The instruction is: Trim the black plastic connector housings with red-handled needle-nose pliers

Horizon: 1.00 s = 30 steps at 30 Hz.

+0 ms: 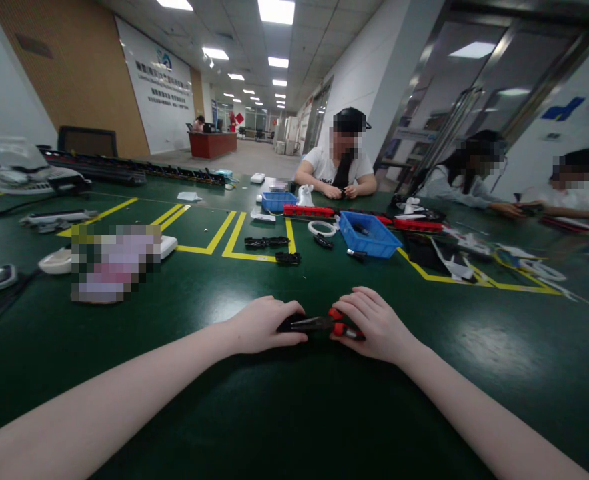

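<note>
Red-handled pliers (314, 324) point leftward between my two hands, low over the green table. My right hand (374, 327) is closed around their red grips. Opposite it, my left hand (264, 325) is closed on a small black part (287, 324), thumb and fingers pinching it. The long metal jaws reach to this black part; whether they grip it I cannot tell. Beyond my hands lie black cable-like pieces (267, 242) and a smaller black piece (287, 258).
A blue bin (369, 235) stands ahead to the right, beside a white cable coil (323, 229). A smaller blue bin (279, 201) is farther back. Red strips (308, 211) lie near a co-worker (341, 157). Two more people sit at right. A blurred flat object (117, 263) lies left.
</note>
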Motion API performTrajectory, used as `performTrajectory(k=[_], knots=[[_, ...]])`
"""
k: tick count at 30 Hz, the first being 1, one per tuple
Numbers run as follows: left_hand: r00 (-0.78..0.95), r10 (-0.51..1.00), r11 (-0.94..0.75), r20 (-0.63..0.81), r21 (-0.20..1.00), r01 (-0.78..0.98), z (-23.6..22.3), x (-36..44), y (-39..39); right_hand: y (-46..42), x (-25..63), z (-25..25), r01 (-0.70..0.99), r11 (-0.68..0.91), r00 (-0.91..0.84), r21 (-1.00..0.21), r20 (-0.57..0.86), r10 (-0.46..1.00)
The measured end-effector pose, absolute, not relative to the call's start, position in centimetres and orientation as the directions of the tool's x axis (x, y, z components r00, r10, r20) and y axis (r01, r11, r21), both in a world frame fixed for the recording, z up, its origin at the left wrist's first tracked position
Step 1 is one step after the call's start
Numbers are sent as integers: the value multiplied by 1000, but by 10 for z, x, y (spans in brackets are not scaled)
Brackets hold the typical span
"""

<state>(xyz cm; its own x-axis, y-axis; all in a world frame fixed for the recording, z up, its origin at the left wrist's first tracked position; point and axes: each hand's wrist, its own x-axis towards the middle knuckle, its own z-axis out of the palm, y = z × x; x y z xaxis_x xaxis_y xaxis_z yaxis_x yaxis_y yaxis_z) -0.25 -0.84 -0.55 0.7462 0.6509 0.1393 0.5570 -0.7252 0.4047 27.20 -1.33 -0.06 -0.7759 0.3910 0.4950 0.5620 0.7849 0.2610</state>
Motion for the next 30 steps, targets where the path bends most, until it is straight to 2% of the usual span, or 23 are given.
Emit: performTrajectory(k=[20,30], knots=[[724,674,-708,148,411,574,-7,-1,-7,-13,273,1,560,810,-781,176,439,444],[735,659,-720,156,413,558,-9,-2,-7,-9,275,5,534,802,-810,266,432,396]])
